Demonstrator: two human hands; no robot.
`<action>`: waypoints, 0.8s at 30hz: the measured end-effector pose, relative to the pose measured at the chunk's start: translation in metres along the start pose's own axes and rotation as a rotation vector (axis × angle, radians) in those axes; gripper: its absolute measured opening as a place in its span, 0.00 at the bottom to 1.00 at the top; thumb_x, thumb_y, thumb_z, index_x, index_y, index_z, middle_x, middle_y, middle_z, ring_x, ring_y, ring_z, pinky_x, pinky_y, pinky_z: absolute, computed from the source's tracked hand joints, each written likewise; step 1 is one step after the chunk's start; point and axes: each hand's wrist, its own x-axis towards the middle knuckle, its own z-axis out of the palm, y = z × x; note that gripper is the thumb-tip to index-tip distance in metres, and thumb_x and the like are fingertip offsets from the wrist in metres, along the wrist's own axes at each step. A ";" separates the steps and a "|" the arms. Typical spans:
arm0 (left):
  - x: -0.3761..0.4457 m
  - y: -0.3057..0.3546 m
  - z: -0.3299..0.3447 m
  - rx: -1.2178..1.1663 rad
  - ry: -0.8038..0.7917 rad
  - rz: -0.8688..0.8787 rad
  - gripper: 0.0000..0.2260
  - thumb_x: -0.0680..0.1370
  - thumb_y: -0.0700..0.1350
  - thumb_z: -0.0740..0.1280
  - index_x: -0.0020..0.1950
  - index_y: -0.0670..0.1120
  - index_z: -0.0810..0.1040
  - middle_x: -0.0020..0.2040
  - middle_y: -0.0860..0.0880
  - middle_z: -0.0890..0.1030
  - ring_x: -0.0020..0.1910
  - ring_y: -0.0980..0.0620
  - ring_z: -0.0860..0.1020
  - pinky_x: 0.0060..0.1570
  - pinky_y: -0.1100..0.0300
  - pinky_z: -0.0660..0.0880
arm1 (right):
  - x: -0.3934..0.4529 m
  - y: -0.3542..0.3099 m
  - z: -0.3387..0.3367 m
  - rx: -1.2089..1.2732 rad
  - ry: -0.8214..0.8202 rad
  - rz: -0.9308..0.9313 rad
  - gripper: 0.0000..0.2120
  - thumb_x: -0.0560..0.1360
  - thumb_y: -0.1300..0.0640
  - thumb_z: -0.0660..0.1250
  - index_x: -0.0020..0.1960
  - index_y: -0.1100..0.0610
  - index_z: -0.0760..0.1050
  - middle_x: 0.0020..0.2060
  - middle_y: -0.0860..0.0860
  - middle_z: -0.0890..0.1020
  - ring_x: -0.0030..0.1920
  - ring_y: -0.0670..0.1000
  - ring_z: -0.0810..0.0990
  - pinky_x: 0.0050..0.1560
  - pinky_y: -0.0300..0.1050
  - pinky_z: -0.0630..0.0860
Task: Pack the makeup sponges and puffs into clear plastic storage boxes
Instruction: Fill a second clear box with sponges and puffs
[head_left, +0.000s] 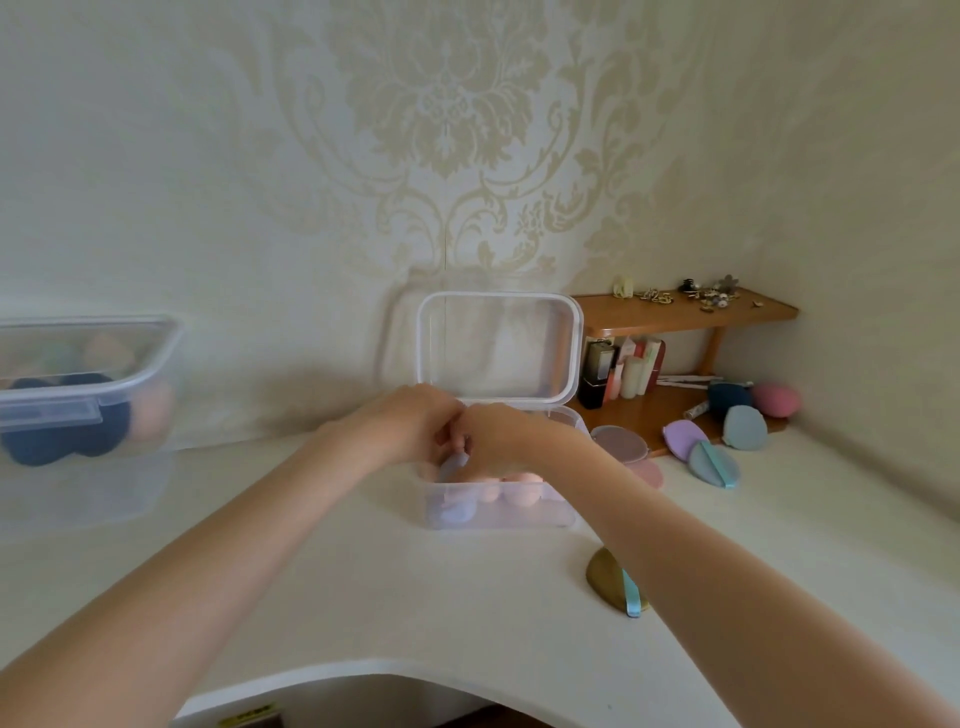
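Sponges (511, 486), white desk (363, 582), damask wallpaper (447, 104)

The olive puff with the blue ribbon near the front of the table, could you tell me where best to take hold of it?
I would pinch the olive puff by its blue ribbon, coming from above. The puff lies flat on the table, so its thin edge gives little to grip, while the ribbon crosses its top and faces up. The right forearm partly covers it, so the right hand would need to draw back first.

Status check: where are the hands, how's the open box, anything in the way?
Left hand and right hand together over the open clear box, grip unclear. Pink and lilac sponges inside, lid up. Olive puff loose under right forearm.
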 end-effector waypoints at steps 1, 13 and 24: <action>0.000 0.003 0.002 0.030 0.026 -0.018 0.10 0.73 0.43 0.62 0.32 0.47 0.67 0.46 0.43 0.81 0.43 0.45 0.75 0.39 0.61 0.66 | 0.003 0.000 0.004 -0.026 0.023 0.022 0.15 0.73 0.49 0.64 0.31 0.50 0.63 0.32 0.46 0.72 0.38 0.52 0.72 0.40 0.40 0.65; -0.002 0.005 0.002 0.028 0.056 -0.022 0.08 0.74 0.42 0.61 0.50 0.42 0.77 0.51 0.44 0.82 0.49 0.45 0.79 0.46 0.58 0.73 | 0.004 0.011 -0.015 0.138 -0.167 -0.012 0.12 0.70 0.48 0.70 0.47 0.56 0.77 0.39 0.49 0.80 0.37 0.47 0.76 0.41 0.37 0.73; -0.004 0.000 -0.003 -0.068 -0.006 -0.001 0.07 0.75 0.42 0.63 0.51 0.44 0.77 0.47 0.47 0.80 0.42 0.50 0.72 0.40 0.62 0.66 | -0.004 0.001 -0.018 0.151 -0.173 0.066 0.15 0.71 0.41 0.67 0.42 0.54 0.75 0.32 0.46 0.76 0.34 0.47 0.74 0.36 0.37 0.68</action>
